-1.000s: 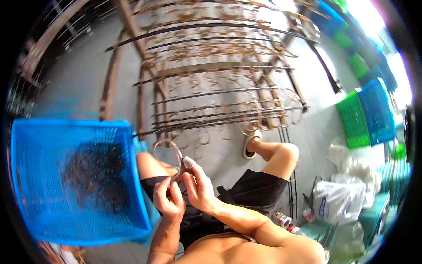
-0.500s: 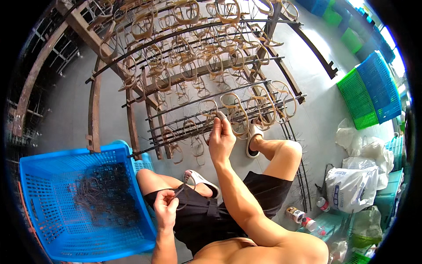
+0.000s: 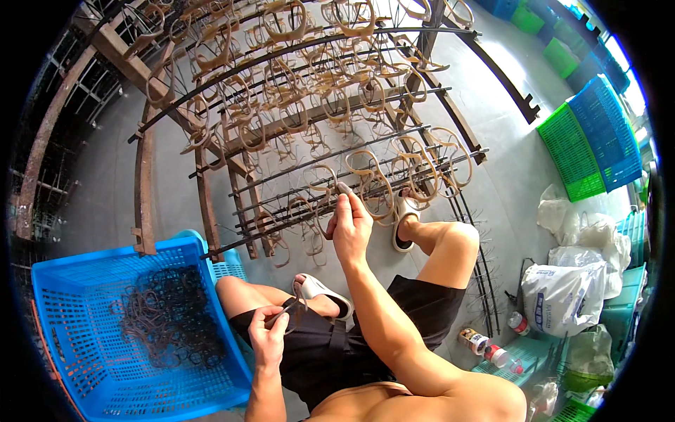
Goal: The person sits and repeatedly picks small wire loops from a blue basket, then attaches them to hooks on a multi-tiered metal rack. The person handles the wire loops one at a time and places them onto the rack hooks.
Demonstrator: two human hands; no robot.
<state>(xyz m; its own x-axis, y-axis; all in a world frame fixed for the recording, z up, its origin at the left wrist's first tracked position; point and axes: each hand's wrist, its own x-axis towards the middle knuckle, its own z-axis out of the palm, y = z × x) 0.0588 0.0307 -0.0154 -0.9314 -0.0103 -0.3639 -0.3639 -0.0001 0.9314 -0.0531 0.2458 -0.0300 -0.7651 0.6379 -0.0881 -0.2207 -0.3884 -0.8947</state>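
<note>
In my left hand (image 3: 268, 336), low and close to my lap, a dark thin-rimmed eyeglass frame (image 3: 298, 309) is pinched between thumb and fingers. My right hand (image 3: 351, 228) reaches forward to the lower rods of a rack, fingers closed, a grey cover on one fingertip. At those fingertips is a tan eyeglass frame (image 3: 321, 176); the exact grip is partly hidden. More tan eyeglass frames (image 3: 365, 165) hang along the dark rods (image 3: 281, 211). Left of my knee, a blue basket (image 3: 77, 337) contains a tangled heap of dark frames (image 3: 169, 316).
A rusty metal rack (image 3: 144, 176) with upper rods crowded with frames stands ahead. To the right are green and blue crates (image 3: 573, 155), white plastic bags (image 3: 562, 292) and bottles (image 3: 496, 355) on the floor. Thin wired rods (image 3: 485, 274) lie beside my right leg.
My right hand has moved slightly left and down along the rods, the tan frame at its fingertips shifting left too. My left hand stays nearly in place, its dark frame turned somewhat.
</note>
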